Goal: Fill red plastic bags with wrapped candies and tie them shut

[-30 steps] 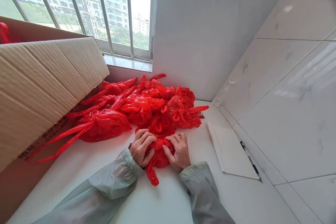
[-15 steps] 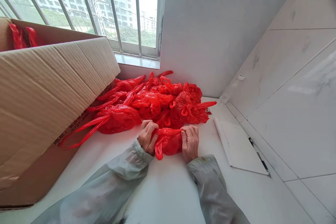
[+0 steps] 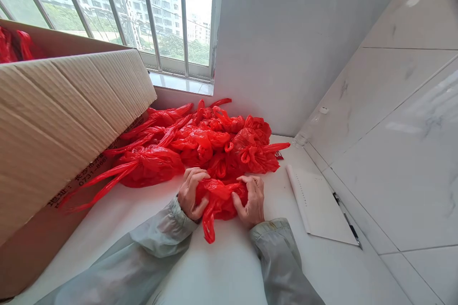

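Note:
A red plastic bag, bunched up, rests on the white table between my hands. My left hand curls around its left side, thumb in front and fingers behind. On the opposite side my right hand grips the bag the same way. One loose handle of the bag hangs down towards me. Right behind it lies a heap of red plastic bags, several of them knotted with their handles sticking out. What the bags contain is hidden.
A large cardboard box stands at the left, with red bags inside. At the right lie a white notebook and a pen along the tiled wall. A clear plastic bottle stands in the corner. A barred window is behind.
My hands have shifted from pulling the bag's top taut sideways to cupping its two sides. The loose handle now hangs lower. The whole view has moved slightly.

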Tool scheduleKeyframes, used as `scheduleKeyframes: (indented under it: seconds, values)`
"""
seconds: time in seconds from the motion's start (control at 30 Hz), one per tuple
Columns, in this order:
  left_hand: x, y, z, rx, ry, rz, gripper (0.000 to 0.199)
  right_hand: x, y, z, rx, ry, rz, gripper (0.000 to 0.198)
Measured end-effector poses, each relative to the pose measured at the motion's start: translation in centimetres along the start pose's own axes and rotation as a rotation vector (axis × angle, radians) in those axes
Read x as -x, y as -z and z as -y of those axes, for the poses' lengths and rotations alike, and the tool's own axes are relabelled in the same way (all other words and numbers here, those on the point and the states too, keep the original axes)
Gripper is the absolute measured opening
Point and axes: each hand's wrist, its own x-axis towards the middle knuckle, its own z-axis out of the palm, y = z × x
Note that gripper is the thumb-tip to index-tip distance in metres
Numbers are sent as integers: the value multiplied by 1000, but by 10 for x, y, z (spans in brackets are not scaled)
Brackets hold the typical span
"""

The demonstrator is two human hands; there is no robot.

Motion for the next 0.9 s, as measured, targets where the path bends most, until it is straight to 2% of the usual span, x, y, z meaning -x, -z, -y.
scheduleKeyframes:
  seconds: [0.1,0.37,0.43,0.57,0.7,0.77,0.9]
  values:
    - [1,-1,-6,15,-45,44,28,-2,-3,2,41,52,35,16]
    - [2,1,-9,72,-4,49,9,2,-7,1,27,13,-72,13]
    - [2,3,-7,98,20,30,11,5,-5,-4,-18,-86,-118,14]
    - [1,5,1,166,71,-23,20,12,-2,-18,-212,-382,-237,14]
    - [-8,8,7,243,183,-73,34,12,-2,-21,-323,-474,-273,10]
    - [-20,13,5,307,219,-19,37,9,2,-18,-365,-475,-249,16]
    - [-50,35,-13,401,188,230,54,3,19,-7,-369,-420,-135,25]
